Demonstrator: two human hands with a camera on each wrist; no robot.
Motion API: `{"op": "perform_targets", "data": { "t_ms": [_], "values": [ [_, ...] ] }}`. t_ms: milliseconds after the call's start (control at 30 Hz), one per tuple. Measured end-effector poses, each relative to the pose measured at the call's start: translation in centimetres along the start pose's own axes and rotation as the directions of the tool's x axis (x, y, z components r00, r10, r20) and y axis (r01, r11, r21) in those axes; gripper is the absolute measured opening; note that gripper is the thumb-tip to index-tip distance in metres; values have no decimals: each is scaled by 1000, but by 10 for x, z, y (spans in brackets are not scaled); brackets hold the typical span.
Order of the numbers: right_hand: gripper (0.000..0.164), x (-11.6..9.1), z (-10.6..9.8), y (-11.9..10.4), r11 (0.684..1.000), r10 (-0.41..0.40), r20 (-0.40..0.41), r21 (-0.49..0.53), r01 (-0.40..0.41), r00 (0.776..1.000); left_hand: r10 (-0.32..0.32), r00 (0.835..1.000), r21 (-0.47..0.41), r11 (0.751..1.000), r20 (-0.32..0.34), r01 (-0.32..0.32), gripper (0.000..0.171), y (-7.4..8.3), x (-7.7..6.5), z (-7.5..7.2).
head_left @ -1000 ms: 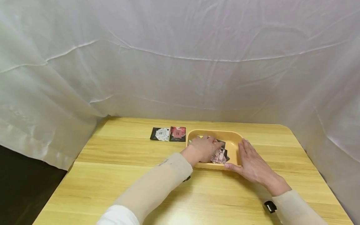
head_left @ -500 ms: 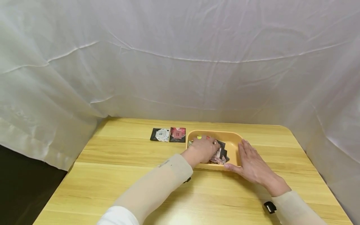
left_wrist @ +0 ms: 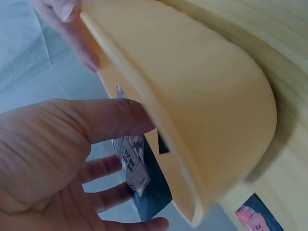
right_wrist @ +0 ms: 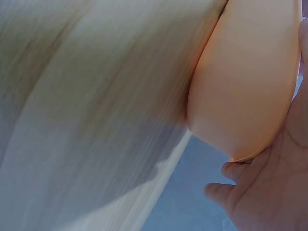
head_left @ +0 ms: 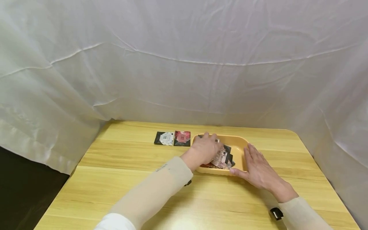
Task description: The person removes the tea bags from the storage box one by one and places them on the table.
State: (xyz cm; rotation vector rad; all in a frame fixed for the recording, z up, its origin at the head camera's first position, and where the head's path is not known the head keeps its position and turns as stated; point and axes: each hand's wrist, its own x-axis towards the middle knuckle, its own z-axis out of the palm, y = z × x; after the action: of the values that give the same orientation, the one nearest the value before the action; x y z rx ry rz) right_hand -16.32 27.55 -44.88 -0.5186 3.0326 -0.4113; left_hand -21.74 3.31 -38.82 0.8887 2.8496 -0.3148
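In the head view, my left hand [head_left: 202, 150] is inside the left part of an orange plastic tray [head_left: 238, 150]. The left wrist view shows its thumb and fingers holding a flat dark packet [left_wrist: 156, 185] with a pale pink printed label, upright near the rim. Several more flat packets [head_left: 221, 159], black and pinkish, lie in a heap in the tray beside this hand, partly covered by it. My right hand [head_left: 260, 169] steadies the tray's right end, its fingers straight along the side and its thumb on the front rim.
Two square packets lie flat side by side left of the tray: a black-and-white one [head_left: 164, 138] and a red-and-black one [head_left: 182, 138]. The tray stands on a wooden table [head_left: 120, 179]. A pale cloth curtain [head_left: 184, 80] hangs behind and around it.
My left hand has risen a little and shifted left within the tray, uncovering more of the heap. The right hand and the two packets on the table have stayed put.
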Motion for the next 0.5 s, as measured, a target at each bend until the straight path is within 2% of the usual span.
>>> {"op": "perform_targets", "data": {
  "t_ms": [167, 300, 367, 500],
  "values": [
    [119, -1, 0, 2, 1000, 2, 0, -5, -2, 1000, 5, 999, -66, 998, -40, -8, 58, -13, -6, -7],
    [119, -1, 1, 3, 1000, 4, 2, -4, -4, 1000, 12, 999, -148, 989, -47, -19, 68, -27, -12, -15],
    [119, -1, 1, 4, 1000, 5, 5, -1, -5, 1000, 14, 999, -188, 982, -44, -22, 74, -36, -16, -19],
    [120, -2, 0, 4, 1000, 7, 9, 4, -7, 1000, 18, 999, -270, 963, -48, -30, 74, -60, -24, -27]
  ]
}}
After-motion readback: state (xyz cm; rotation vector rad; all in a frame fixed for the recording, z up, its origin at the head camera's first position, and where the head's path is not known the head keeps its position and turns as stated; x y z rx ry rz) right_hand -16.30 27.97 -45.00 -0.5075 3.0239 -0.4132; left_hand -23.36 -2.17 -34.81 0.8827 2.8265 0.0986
